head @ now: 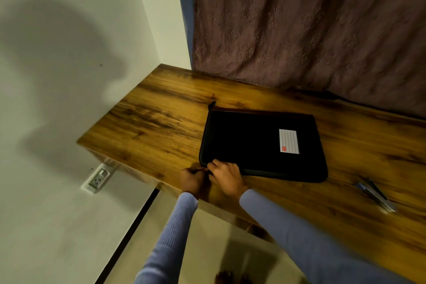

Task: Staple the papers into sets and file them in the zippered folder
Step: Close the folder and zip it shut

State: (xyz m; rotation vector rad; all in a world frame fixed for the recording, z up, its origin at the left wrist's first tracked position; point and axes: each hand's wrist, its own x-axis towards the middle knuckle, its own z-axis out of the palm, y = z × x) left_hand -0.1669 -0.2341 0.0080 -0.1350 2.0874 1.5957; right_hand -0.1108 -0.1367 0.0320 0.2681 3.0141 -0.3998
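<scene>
Folder [260, 143] lies on desk [161, 117]; probably a stapler [375, 195] right of it.

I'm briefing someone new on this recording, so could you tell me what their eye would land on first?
First, the black zippered folder lying flat mid-desk, a white lined label on its cover. Next, both hands at its near-left corner: the left hand and right hand pinch at the zipper edge. A stapler lies apart, on the right of the wooden desk.

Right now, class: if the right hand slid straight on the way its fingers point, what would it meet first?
The left hand. The right hand points leftward along the zippered folder's near corner, and the two already seem to touch there, though depth is unclear.
</scene>
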